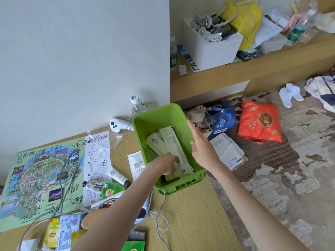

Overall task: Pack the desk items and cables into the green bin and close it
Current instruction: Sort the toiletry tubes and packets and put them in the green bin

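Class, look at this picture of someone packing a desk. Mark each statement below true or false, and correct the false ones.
1. The green bin already holds pale paper sachets. True.
2. The left hand is reaching down inside the bin. True.
3. The right hand grips a water bottle. False: it is open at the bin's right rim, holding nothing.
4. The white game controller lies inside the bin. False: it rests on the desk to the bin's left.
5. A lid covers the bin. False: it stands open.

My left hand (167, 164) covers the lower ends of the pale packets (168, 142); my left forearm hides part of the white cable (159, 211).
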A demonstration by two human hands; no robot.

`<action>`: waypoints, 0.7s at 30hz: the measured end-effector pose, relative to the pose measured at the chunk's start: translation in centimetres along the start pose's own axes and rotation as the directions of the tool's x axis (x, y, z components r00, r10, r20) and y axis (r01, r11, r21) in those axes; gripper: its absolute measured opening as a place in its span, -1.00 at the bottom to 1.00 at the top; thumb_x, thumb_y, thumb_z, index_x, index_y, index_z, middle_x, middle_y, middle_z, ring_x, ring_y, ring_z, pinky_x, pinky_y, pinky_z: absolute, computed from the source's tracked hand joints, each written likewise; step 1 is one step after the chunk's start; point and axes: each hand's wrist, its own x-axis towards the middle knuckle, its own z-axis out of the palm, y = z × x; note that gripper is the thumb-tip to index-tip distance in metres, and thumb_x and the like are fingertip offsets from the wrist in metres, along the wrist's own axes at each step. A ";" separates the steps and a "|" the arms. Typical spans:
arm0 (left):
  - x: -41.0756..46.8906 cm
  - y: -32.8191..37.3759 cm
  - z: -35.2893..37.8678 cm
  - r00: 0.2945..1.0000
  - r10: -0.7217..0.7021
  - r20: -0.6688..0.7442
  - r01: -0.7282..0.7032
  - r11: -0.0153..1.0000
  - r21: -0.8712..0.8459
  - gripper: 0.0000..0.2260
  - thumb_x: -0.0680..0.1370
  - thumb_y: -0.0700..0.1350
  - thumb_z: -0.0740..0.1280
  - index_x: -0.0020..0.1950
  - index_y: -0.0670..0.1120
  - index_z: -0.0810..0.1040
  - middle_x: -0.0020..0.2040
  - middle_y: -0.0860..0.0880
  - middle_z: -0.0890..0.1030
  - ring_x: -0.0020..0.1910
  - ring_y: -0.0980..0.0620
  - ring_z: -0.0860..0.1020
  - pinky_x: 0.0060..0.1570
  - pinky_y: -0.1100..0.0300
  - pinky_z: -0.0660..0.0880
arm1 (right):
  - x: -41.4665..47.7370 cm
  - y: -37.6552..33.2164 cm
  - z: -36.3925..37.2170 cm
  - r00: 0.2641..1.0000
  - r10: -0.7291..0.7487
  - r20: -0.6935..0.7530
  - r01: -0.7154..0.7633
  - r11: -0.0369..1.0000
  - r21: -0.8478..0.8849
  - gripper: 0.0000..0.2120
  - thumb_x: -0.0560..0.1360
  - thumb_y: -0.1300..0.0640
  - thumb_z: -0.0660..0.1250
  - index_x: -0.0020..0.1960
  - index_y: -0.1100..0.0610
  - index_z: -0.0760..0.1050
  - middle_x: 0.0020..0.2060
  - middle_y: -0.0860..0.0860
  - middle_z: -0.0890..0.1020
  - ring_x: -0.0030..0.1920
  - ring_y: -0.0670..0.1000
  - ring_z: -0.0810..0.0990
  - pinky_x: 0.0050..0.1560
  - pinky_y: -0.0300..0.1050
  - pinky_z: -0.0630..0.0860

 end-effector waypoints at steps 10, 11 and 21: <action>-5.0 -2.6 -2.6 0.658 0.177 -0.732 -0.202 0.978 0.054 -0.79 0.60 -0.16 0.25 0.20 -0.01 0.56 0.14 0.03 0.56 0.05 -0.02 0.57 -0.08 0.06 0.56 | -0.5 -1.6 -0.7 0.995 -0.005 -0.097 -0.009 0.989 -0.149 -0.34 0.53 0.35 0.27 0.55 0.14 0.10 0.42 0.08 0.36 0.17 0.06 0.55 0.01 -0.16 0.56; -5.9 -3.5 -2.6 0.591 0.164 -0.790 -0.228 0.973 0.032 -0.80 0.60 -0.18 0.26 0.17 -0.02 0.57 0.11 0.03 0.56 0.01 -0.01 0.56 -0.16 0.08 0.55 | -0.6 -1.8 -0.7 0.992 -0.019 -0.125 -0.005 0.981 -0.195 -0.39 0.52 0.34 0.29 0.52 0.18 0.17 0.40 0.09 0.38 0.26 0.07 0.50 0.17 -0.13 0.51; -7.7 -14.1 3.2 0.688 -0.332 -0.645 0.063 0.913 -0.403 -0.81 0.59 -0.11 0.30 0.19 -0.07 0.52 0.20 -0.03 0.53 0.04 -0.02 0.58 -0.05 -0.02 0.58 | -3.9 -8.9 3.3 0.963 -0.247 -0.111 0.227 0.960 -0.163 -0.68 0.55 0.05 0.26 0.27 0.11 0.41 0.26 -0.01 0.44 0.22 0.00 0.47 0.27 -0.04 0.42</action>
